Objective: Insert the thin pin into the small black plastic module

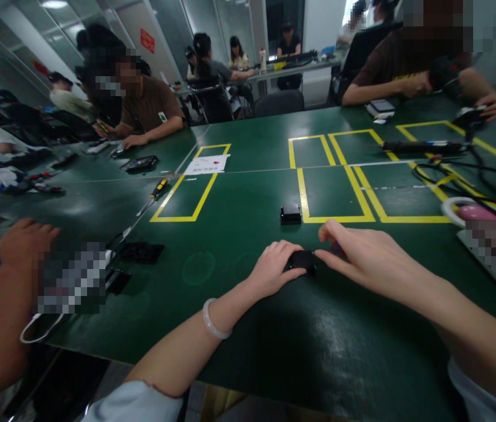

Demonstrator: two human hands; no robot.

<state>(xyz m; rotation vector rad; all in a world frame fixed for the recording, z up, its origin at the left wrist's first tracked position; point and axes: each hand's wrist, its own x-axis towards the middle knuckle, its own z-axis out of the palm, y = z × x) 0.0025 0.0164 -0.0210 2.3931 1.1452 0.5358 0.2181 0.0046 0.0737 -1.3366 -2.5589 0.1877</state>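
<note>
Your left thumb and fingers closed around the left end of a small black block (304, 262), your left hand (274, 265) resting low at the green table (226, 269), most likely so that the tabletop bore the weight and the piece could not slide. Your right hand (356, 249) came in from the other side with thumb and forefinger parted; the thumb tip was at the block's right edge, though whether it pressed there or only hovered you could not tell from this angle. That side was left uncovered by your left grip, presumably to give the right fingers room. The folded fingers behind were too shaded to read.

Just beyond the block sat a second black block (291, 214), near the corner of a yellow tape outline (362, 202) but outside it, perhaps kept within easy reach. The tape probably marked out places on the table. Farther left lay a yellow-and-black screwdriver (159, 189), apart from your hands, and a white paper (207, 164) lay across another outline, likely as a label. Dark flat parts (141, 252) lay nearer, toward a co-worker's hand (28, 241). To your right was a pink object (479, 212).
</note>
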